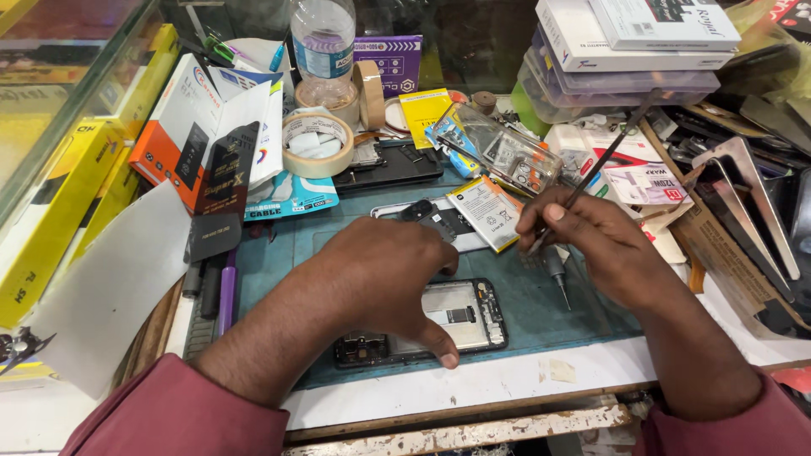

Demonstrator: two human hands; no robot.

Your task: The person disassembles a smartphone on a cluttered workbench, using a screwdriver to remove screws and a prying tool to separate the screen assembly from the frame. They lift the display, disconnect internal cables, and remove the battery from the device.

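**Inspector:** Report the left hand (384,279).

**Assistant:** It lies arched over an opened phone (460,317) that sits back-side up on the teal work mat (279,262). The thumb presses at the phone's lower edge, the fingers curl over its upper edge. The hand is clamped on the phone, steadying it. The phone lies at about 6 o'clock on the mat, near the bench's front edge.

**Inspector:** And the right hand (591,241)?

**Assistant:** At 3 o'clock from the phone, raised slightly off the mat. The fingers are pinched together around a thin dark tool (612,148), whose long shaft runs up toward 1 o'clock. Whether its lower tip touches anything, I cannot tell; the fingers hide it.

**Inspector:** Items close by?

**Assistant:** A small screwdriver (557,274) lies on the mat just beneath the right hand, tip pointing to 6 o'clock. A flat battery with a yellow-edged label (486,211) rests at 12 o'clock from the phone, beside a removed dark part (431,215).

**Inspector:** Farther out?

**Assistant:** A roll of tape (317,143) and a plastic water bottle (323,46) at 11 o'clock; an orange and white box (182,127) at 10 o'clock; stacked flat boxes (625,42) at 1 o'clock. A purple pen (228,287) lies at 9 o'clock, at the mat's left edge.
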